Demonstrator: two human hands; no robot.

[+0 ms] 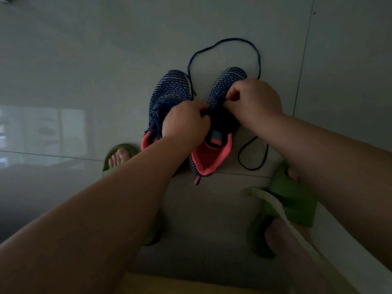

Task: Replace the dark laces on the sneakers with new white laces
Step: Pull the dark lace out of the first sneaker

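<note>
Both hands, left [184,122] and right [253,100], are pinching the thin, limp dark cord lace [222,42] at the soft navy knit sneaker [220,124]'s eyelets; gripping near the eyelets looks best.

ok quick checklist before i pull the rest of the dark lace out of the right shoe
1. Both hands on the lace area: ok, left hand and right hand pinch at the right sneaker eyelets.
2. Dark lace mostly freed: ok, long loops lie on the floor.
3. Lace clear of all eyelets: cannot tell, hands hide it.
4. Left sneaker unlaced: not ok, it looks still laced.
5. White lace ready: ok, a pale strip lies by the right foot.
</note>
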